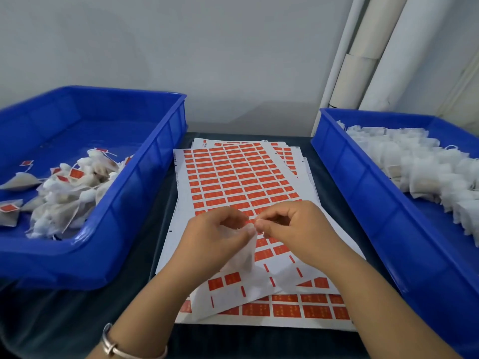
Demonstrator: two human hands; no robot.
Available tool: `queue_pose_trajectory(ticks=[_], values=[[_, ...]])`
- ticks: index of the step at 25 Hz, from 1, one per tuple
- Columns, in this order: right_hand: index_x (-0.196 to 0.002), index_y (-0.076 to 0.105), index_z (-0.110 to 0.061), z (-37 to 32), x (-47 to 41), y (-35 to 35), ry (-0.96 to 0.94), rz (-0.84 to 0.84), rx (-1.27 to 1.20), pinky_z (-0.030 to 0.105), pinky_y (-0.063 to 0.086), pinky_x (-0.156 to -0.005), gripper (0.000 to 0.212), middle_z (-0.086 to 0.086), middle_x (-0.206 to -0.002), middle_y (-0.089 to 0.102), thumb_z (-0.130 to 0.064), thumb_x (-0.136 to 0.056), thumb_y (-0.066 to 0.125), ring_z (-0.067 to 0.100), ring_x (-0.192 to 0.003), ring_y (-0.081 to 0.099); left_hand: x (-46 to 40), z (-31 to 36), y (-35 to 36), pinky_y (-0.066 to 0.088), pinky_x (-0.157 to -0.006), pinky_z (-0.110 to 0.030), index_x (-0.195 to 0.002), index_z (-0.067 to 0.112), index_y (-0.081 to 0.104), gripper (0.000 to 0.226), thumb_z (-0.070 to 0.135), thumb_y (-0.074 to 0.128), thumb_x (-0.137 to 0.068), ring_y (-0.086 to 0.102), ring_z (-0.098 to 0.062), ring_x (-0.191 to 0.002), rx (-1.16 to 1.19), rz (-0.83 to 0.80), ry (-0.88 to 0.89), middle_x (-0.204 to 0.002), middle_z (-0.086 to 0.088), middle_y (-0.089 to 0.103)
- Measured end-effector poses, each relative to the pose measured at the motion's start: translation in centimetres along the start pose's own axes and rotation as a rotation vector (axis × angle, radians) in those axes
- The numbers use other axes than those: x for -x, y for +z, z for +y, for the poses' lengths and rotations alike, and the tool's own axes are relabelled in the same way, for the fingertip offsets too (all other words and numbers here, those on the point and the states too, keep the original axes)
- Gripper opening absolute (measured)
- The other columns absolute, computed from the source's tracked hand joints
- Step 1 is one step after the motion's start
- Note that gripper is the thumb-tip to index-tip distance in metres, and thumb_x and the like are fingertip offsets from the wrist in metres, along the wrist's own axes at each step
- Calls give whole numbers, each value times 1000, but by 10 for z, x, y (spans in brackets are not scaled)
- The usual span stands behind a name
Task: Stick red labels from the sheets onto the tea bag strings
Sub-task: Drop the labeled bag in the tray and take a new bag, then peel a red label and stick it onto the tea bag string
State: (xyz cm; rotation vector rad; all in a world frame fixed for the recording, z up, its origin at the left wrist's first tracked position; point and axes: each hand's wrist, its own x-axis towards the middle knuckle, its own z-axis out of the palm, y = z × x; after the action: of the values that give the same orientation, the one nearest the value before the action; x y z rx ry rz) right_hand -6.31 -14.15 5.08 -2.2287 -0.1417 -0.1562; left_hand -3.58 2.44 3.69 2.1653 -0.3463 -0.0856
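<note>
So on the left edge of the dark bench (64,320) there's a big blue plastic tray (145,177) with a heap of white tea bags already carrying red labels (67,193), piled toward its near side. The person's left wrist has a silver metal bangle (114,345) on it, down near the front edge.

Middle of the bench is a fanned stack of white sheets covered in rows of red rectangular labels (233,177); the top sheet's near end has bare backing where labels are gone. The left hand (217,239) hovers over that sheet, fingers curled round a white mesh tea bag (246,252) that hangs below it. The right hand (293,226) is touching it tip to tip, its fingers (264,224) pinching something tiny at the bag's top corner. It's too small and blurry to say if that's the string or a label.

Along the right edge sits a second blue plastic tray (363,193) full of plain white tea bags with no labels (420,167). Behind it, white pipes (375,53) run up the grey wall.
</note>
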Motion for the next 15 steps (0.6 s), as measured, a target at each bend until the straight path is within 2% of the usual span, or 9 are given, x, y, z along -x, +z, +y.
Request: queue_pose_trajectory(ticks=[3,9,11,13,15], values=[[-68,58,-47,-2,-1,-1,-36,30,9,-4,40,-57,29,-38,-66,59,-27,-87,63,-15,-78,58,-6,15,-3,36,-56,-3,-86,41,66,6,41,67,-80,56,7,-68,-119,1,182,-68,34,51],[-72,54,-35,-1,6,-6,-27,275,-10,-3,39,-58,23,-20,-69,61,-26,-93,54,-10,-77,58,-12,18,-10,34,-53,-3,-83,41,57,8,36,64,-85,56,2,-71,-174,-77,119,-74,28,52],[-74,55,-33,-2,6,-9,5,319,-56,-2,40,-54,19,-20,-66,62,-30,-93,52,-11,-72,60,-11,15,-12,33,-56,-3,-84,41,56,8,38,63,-85,54,1,-75,-243,-69,143,-79,28,49],[-75,55,-32,-3,4,-10,32,345,-108,-2,39,-51,18,-28,-71,62,-33,-92,51,-11,-70,61,-9,11,-15,33,-61,-3,-85,43,55,9,39,63,-84,52,0,-78,-300,-64,181,-83,28,46],[-75,57,-30,1,2,-5,85,357,-198,3,43,-49,18,-25,-70,64,-33,-93,52,-5,-65,63,-10,10,-19,34,-58,-3,-81,43,54,12,38,64,-84,53,2,-77,-321,-111,180,-81,28,47]])
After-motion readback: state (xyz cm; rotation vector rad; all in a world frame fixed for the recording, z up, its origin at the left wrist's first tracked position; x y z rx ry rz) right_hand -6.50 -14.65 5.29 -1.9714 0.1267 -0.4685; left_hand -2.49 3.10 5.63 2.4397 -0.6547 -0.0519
